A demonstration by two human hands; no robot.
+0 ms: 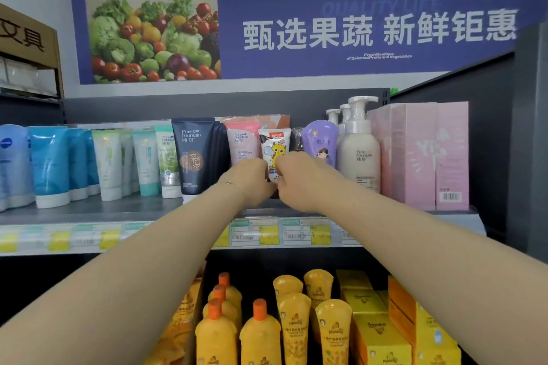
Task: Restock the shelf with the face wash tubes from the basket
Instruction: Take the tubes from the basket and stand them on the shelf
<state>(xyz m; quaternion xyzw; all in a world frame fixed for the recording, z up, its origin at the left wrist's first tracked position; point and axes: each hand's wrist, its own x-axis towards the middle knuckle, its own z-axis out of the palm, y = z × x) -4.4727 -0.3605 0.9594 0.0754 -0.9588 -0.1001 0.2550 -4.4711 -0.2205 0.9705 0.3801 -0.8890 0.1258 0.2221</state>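
A small white tube with a yellow cartoon dragon [275, 147] stands upright on the grey upper shelf [124, 210], between a pink tube [241, 139] and a purple pouch [320, 142]. My left hand [250, 179] grips its lower left side. On its lower right side, my right hand [298, 178] is closed. Both hands hide the tube's bottom. The basket is out of view.
Blue, white-green and navy tubes [192, 154] line the shelf to the left. White pump bottles [358, 145] and pink boxes [427, 154] stand to the right. Price tags [281, 232] run along the shelf edge. Yellow bottles [261, 332] and boxes fill the shelf below.
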